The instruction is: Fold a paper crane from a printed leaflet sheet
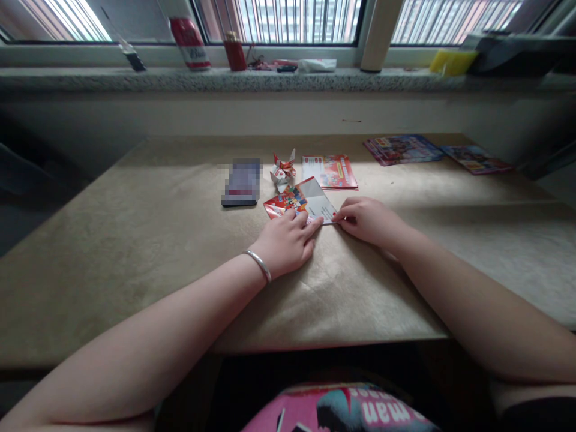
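A partly folded sheet of printed paper [310,196], red and colourful on one side and pale grey on the other, lies on the table in front of me. My left hand [288,240], with a silver bangle at the wrist, rests flat on its near left edge, fingers stretched out. At the paper's right corner, my right hand [366,219] pinches the tip between thumb and fingers. Just behind the paper stands a folded paper crane [283,172] in red and white. To the crane's right lies a small stack of red printed leaflets [330,171].
A blurred-out phone [242,183] lies left of the crane. Purple-blue leaflets [402,149] sit at the table's far right. Along the granite windowsill [157,81] stand a red-and-white can [189,43], a red container [234,52] and a yellow item [452,62].
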A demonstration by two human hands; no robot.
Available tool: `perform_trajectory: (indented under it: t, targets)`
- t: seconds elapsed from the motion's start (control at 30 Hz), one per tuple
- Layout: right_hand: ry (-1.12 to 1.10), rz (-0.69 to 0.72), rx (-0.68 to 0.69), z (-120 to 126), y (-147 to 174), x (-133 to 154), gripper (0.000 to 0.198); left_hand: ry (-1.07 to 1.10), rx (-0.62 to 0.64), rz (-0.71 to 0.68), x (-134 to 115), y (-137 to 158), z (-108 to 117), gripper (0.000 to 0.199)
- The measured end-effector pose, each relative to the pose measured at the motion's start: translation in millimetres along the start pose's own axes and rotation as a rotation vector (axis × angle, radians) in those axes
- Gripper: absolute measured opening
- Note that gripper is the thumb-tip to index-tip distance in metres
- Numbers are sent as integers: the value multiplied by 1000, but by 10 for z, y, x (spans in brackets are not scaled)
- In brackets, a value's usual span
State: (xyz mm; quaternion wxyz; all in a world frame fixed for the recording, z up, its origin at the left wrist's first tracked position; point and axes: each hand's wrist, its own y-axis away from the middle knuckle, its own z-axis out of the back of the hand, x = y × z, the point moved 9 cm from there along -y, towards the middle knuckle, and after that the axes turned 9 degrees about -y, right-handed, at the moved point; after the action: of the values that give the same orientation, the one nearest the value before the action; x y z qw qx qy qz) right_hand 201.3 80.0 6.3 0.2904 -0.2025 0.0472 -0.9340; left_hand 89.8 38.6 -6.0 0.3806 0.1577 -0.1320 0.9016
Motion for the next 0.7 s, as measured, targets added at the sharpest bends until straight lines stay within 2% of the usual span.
perform_trajectory:
  t: [0.2, 0.3, 0.43, 0.7]
  targets:
    - [17, -106, -18, 149, 57, -109, 21, -9, -10, 15, 6, -1, 21, 50]
    - [35, -53, -27, 156, 70, -21, 21, -4, -11, 9, 5, 0, 20, 51]
    - [110, 42, 12, 41, 67, 130, 25, 3, -1, 5, 4, -6, 11, 52]
    - [164, 40, 54, 20, 74, 131, 26, 9, 43, 2, -4, -14, 8, 54]
